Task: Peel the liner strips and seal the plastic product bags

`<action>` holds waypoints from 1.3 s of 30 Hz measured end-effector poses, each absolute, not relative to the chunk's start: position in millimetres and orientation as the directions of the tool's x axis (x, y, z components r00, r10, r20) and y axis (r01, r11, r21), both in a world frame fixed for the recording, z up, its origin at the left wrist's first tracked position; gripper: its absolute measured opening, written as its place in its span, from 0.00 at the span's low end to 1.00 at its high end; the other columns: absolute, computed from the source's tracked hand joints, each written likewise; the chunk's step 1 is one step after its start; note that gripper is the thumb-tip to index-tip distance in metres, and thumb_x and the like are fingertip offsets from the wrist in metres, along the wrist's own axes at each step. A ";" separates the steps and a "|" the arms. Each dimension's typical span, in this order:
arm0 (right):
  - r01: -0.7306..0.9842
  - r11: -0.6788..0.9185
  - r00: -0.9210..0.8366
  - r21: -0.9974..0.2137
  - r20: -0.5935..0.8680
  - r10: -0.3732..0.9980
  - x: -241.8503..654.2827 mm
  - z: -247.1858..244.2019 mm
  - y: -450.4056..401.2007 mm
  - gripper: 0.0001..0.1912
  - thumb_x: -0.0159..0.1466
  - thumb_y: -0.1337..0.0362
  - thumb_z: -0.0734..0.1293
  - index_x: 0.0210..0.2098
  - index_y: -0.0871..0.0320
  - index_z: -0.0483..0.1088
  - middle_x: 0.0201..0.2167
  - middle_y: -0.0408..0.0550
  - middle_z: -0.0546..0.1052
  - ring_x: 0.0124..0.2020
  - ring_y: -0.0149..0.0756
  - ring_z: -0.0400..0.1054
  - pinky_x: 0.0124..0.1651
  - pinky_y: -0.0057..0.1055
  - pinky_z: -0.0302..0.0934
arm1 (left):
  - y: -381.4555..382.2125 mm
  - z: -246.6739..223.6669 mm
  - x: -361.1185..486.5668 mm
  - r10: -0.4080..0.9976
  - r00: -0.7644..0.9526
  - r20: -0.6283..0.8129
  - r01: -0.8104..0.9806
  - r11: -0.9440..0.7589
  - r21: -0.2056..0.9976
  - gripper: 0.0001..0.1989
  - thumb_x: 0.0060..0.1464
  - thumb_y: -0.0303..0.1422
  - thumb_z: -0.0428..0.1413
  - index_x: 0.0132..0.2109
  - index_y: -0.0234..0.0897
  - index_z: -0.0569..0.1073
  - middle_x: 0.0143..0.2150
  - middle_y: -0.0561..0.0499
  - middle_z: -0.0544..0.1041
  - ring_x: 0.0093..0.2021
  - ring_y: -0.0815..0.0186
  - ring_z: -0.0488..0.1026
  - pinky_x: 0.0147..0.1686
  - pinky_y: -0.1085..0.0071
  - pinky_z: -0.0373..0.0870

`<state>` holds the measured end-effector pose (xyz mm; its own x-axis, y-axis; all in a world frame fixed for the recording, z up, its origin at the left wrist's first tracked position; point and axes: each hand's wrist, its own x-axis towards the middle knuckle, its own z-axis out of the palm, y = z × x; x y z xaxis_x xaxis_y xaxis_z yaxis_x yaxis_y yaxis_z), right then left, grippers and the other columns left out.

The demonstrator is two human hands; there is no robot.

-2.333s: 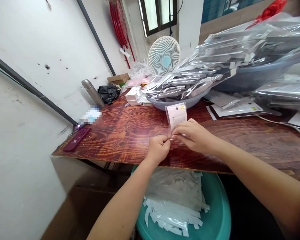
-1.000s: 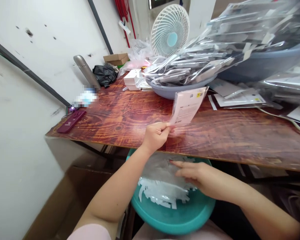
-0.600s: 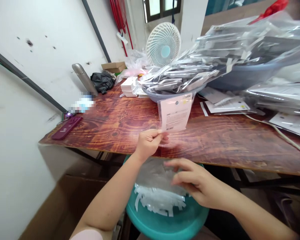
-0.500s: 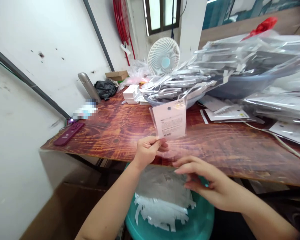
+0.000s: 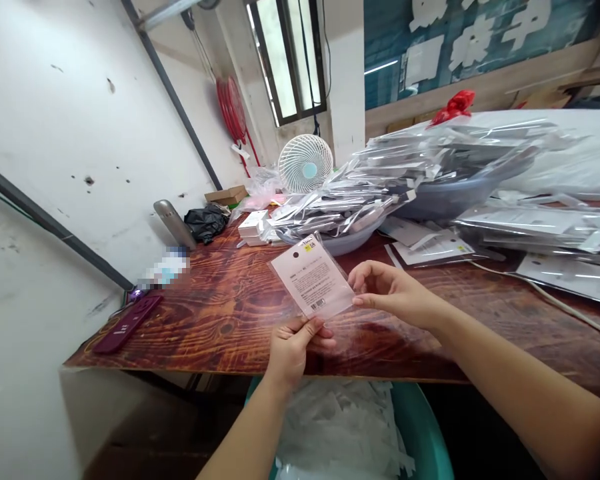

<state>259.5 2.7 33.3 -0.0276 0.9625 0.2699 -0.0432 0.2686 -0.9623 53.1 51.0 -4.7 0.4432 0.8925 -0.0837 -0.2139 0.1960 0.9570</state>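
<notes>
A pale pink printed card in a clear plastic sleeve [image 5: 314, 280] is held tilted above the table's front part. My left hand [image 5: 297, 343] pinches its lower edge between thumb and fingers. At the card's right edge is my right hand [image 5: 383, 290], thumb and fingertips curved near each other; whether they touch the sleeve is hard to tell. The card shows a round hole, a small yellow mark and a barcode. Below the table edge, a teal tub [image 5: 433, 433] holds many white strips [image 5: 340, 427].
Basins [image 5: 445, 197] piled with packaged cards stand at the back right, beside more flat packages [image 5: 545, 223]. A white fan [image 5: 306, 164], white boxes [image 5: 253, 225] and a black bag [image 5: 206, 223] are behind. A maroon power strip [image 5: 129, 325] lies left; a cable [image 5: 545, 287] runs right.
The view has tilted up. The card has turned and leans to the left in my left hand. My right hand has risen from above the tub to the card's right edge.
</notes>
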 end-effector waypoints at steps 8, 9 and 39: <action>-0.134 0.112 0.086 -0.985 0.101 0.991 255.5 22.0 3.5 0.19 0.40 0.65 0.78 0.26 0.59 0.67 0.26 0.40 0.72 0.30 0.28 0.66 0.35 0.28 0.61 | 50.6 -6.6 53.2 0.886 0.455 -0.085 -0.194 0.192 0.962 0.13 0.44 0.38 0.64 0.24 0.30 0.77 0.23 0.47 0.79 0.20 0.65 0.76 0.23 0.73 0.76; -0.134 0.109 0.106 -0.985 0.095 0.990 255.7 20.9 4.1 0.18 0.40 0.65 0.78 0.25 0.59 0.68 0.26 0.40 0.72 0.29 0.27 0.66 0.34 0.27 0.61 | 51.0 -6.7 53.4 0.884 0.460 -0.084 -0.193 0.192 0.962 0.13 0.45 0.38 0.64 0.24 0.30 0.77 0.23 0.47 0.79 0.20 0.65 0.76 0.23 0.73 0.76; -0.193 0.149 0.374 -0.970 0.067 0.925 249.1 10.4 11.4 0.18 0.37 0.60 0.79 0.19 0.59 0.69 0.16 0.42 0.73 0.19 0.29 0.65 0.26 0.29 0.62 | 54.7 -11.4 63.8 0.895 0.446 0.008 -0.172 0.077 0.982 0.11 0.44 0.39 0.64 0.29 0.35 0.80 0.27 0.49 0.80 0.30 0.60 0.78 0.37 0.63 0.75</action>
<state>249.1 11.4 10.4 0.3742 0.9249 0.0674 -0.1930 0.1488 -0.9699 63.8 54.7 -11.4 0.4465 0.8948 0.0078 -0.1719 0.0772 0.9821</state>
